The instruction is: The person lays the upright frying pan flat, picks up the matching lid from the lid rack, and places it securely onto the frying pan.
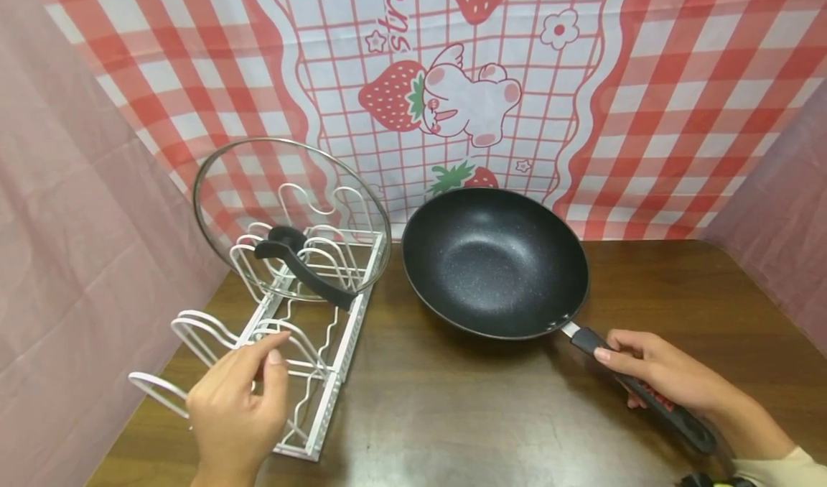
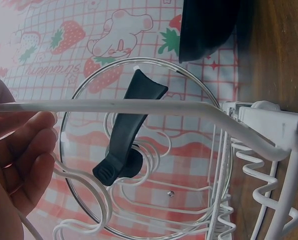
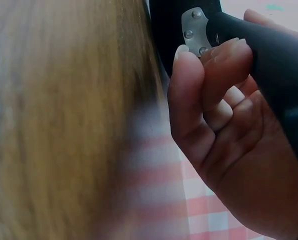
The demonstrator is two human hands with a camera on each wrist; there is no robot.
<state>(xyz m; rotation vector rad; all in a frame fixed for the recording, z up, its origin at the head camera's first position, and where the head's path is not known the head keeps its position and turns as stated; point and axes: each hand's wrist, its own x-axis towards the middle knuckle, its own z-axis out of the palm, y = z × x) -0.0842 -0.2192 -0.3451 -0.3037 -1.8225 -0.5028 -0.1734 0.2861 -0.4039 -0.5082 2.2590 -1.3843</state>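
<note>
A black wok (image 1: 494, 271) stands near the back wall, its hollow side facing up; whether its base touches the table cannot be told. My right hand (image 1: 665, 372) grips its long black handle (image 1: 678, 419), thumb on top and fingers underneath. Over at the left is a white wire pan rack (image 1: 349, 343) with looped dividers. A glass lid with a black handle (image 1: 313, 279) leans upright among its far loops. My left hand (image 1: 239, 401) is over the near loops, fingers loosely bent. In the left wrist view a white wire (image 2: 139, 106) passes beside those fingers (image 2: 36, 150), not visibly gripped.
A wooden table (image 1: 452, 415) carries everything. Behind it hangs a red and white checked cloth (image 1: 698, 99) with strawberry prints. Pink fabric walls (image 1: 97, 221) close in both sides. A small dark object (image 1: 704, 480) shows at the bottom right edge.
</note>
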